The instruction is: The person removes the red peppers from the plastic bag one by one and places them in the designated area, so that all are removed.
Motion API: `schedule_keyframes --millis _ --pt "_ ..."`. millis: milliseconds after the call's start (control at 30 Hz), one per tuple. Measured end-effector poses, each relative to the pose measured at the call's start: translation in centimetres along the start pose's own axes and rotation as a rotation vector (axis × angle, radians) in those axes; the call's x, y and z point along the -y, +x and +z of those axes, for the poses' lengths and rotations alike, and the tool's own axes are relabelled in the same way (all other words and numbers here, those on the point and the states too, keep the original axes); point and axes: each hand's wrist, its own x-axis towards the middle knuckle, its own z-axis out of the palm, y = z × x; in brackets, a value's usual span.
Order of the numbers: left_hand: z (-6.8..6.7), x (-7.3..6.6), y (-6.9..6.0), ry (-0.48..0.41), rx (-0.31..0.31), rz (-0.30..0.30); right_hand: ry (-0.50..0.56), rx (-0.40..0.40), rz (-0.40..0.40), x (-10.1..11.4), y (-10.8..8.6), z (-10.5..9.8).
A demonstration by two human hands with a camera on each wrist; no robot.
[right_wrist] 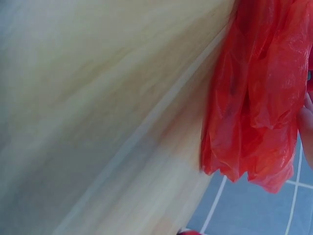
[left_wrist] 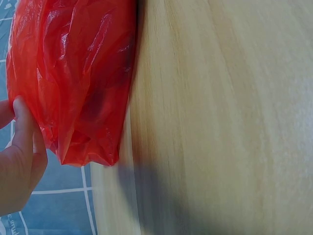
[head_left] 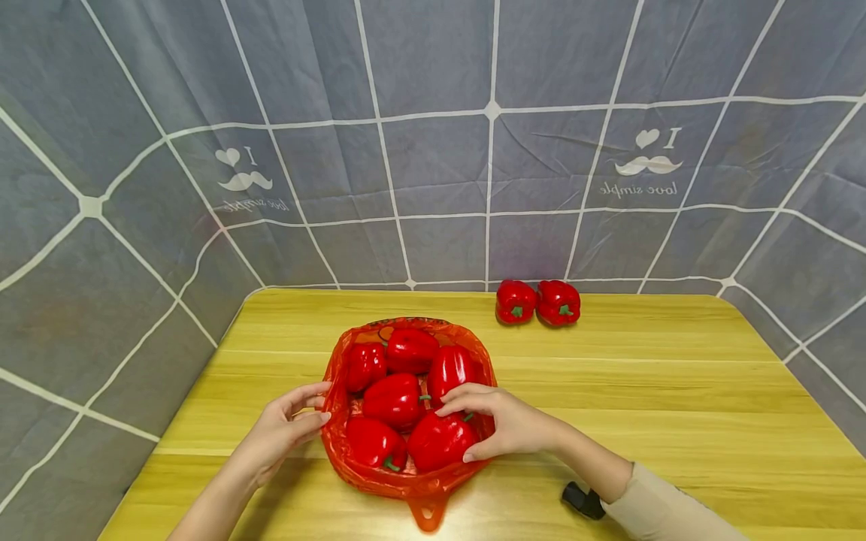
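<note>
A red plastic bag (head_left: 426, 485) stands with its mouth spread wide on the table, several red bell peppers (head_left: 392, 402) inside. My left hand (head_left: 287, 428) holds the bag's left rim between thumb and fingers; the left wrist view shows these fingers (left_wrist: 22, 132) at the bag's edge. Over the right side of the bag, my right hand (head_left: 504, 424) curls its fingers and thumb round the front right bell pepper (head_left: 436, 443), which rests among the others. In the right wrist view the bag's side (right_wrist: 254, 107) hides most of that hand.
Two more bell peppers (head_left: 517, 302) sit side by side at the table's back edge, right of the bag. A small black object (head_left: 583, 500) lies by the right forearm. Grey curtain (head_left: 440, 165) with white lines encloses the wooden table (head_left: 649, 391).
</note>
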Motion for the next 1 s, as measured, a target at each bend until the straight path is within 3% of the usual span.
schedule_keyframes --millis 667,1000 --pt "0.05 -0.1 0.19 0.022 -0.005 -0.004 -0.036 0.002 0.036 0.12 0.17 -0.33" --pt "-0.03 0.08 0.11 0.006 0.006 -0.003 -0.009 -0.014 -0.008 0.09 0.07 -0.56"
